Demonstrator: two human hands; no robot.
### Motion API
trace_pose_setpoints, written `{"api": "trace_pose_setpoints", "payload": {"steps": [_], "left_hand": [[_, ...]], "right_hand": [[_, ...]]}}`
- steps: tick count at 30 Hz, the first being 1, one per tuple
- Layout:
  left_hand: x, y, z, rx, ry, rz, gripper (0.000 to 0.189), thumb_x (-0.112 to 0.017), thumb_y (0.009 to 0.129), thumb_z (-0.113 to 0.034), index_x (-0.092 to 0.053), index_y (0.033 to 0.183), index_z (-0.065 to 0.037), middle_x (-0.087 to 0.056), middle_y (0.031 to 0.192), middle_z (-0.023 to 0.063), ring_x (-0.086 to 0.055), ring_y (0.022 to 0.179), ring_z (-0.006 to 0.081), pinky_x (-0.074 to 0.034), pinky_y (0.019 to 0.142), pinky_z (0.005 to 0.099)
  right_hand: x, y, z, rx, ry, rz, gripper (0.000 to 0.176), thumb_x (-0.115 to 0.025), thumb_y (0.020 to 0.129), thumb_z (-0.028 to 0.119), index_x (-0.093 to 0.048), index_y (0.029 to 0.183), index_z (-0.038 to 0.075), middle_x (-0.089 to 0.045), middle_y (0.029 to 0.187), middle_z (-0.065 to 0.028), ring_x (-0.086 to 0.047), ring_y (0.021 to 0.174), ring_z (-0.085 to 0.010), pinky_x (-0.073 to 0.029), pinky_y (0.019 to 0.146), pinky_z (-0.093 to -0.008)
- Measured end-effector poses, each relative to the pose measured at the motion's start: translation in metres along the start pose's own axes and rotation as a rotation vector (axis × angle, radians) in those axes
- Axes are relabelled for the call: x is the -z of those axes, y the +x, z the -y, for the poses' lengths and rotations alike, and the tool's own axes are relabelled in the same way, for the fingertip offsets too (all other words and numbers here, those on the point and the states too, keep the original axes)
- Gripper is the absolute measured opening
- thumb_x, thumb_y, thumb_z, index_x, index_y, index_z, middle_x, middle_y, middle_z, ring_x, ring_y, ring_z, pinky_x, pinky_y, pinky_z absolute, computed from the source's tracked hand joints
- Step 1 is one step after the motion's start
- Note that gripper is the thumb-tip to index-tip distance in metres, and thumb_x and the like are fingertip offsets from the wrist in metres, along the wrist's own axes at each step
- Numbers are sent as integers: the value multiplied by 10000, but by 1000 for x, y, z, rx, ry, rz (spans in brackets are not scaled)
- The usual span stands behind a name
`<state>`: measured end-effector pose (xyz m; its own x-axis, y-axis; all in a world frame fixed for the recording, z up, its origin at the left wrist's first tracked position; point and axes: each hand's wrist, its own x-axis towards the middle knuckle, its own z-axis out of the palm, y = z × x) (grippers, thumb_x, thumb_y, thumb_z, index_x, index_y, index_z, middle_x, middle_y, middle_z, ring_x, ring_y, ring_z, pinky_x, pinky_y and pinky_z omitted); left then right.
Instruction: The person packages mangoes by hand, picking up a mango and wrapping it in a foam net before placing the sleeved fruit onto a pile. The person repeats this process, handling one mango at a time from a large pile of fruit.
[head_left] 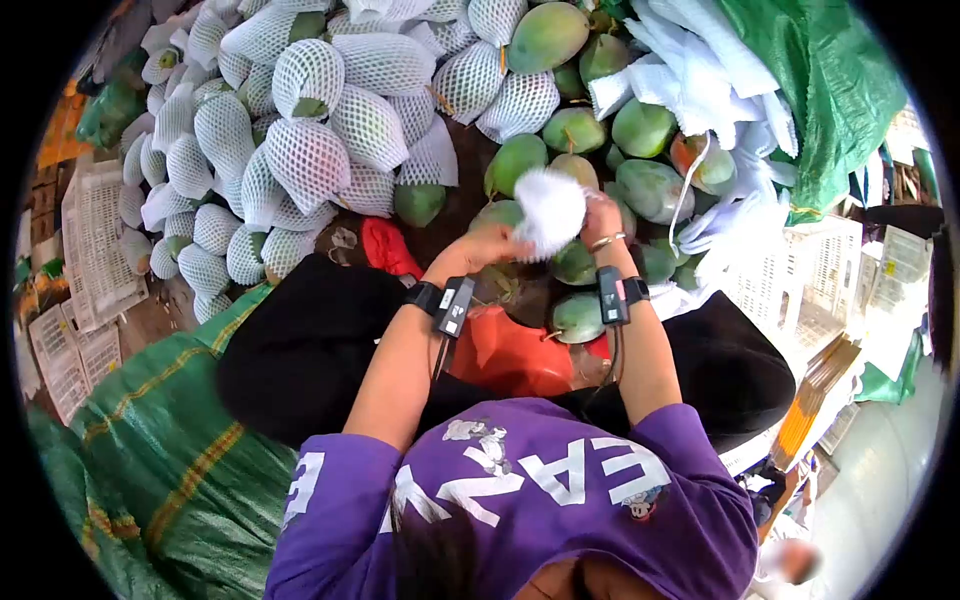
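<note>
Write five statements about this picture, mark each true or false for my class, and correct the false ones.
1. A blurred white wrap is between the left hand and the right hand. True.
2. Every mango is netted. False: several bare mangoes show.
3. A bangle circles the right wrist. True.
4. The shirt is yellow. False: the shirt is purple.
5. A green sack lies at the person's left. True.

Yellow-striped green sacking [190, 485] at lower left, crumpled green sheet [840, 90] at upper right, slotted white crates [105, 250] on the left, sunlit pale crates [815, 275] on the right, crumpled red material [386, 247] near the middle, orange-red object [510, 355] below it, pale floor [890, 440] at lower right.
</note>
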<state>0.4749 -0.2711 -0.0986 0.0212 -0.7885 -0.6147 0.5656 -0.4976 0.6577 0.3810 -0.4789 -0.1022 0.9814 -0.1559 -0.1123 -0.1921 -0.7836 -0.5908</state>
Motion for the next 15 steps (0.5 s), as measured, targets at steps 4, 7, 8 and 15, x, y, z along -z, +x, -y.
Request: {"api": "trace_pose_setpoints", "payload": {"steps": [4,7,8,15], "left_hand": [[19,13,-19,-451,-784,-347,225,-612,662,-7,-555,878,25,-584,823,69,-559,734,180,-433,704,281],[41,34,-6,-415,-762,-769,236,-503,631,70,-511,866,49,-555,764,92,-553,668,202,-448,581,308],[45,43,1,-381,-671,-874,239,-496,637,61,-501,875,48,-546,756,92,-544,649,198,-440,561,308],[57,92,-1,1,-937,-409,331,-370,858,-234,-421,1114,-31,-523,1042,105,-531,900,261,-461,683,422]], "right_hand": [[-1,15,14,-282,961,221,287,-453,755,112,-529,1012,8,-582,910,-82,-557,817,-202,-445,685,-327],[-1,70,-4,-414,116,395,354,-453,764,174,-474,1095,51,-567,968,-160,-535,916,-306,-430,748,-394],[12,93,4,-369,-139,361,374,-444,765,186,-450,1116,57,-558,980,-184,-522,942,-331,-424,773,-396],[-51,141,12,-550,-224,157,359,-395,760,174,-410,1098,52,-550,949,-236,-522,910,-379,-416,800,-407]]}}
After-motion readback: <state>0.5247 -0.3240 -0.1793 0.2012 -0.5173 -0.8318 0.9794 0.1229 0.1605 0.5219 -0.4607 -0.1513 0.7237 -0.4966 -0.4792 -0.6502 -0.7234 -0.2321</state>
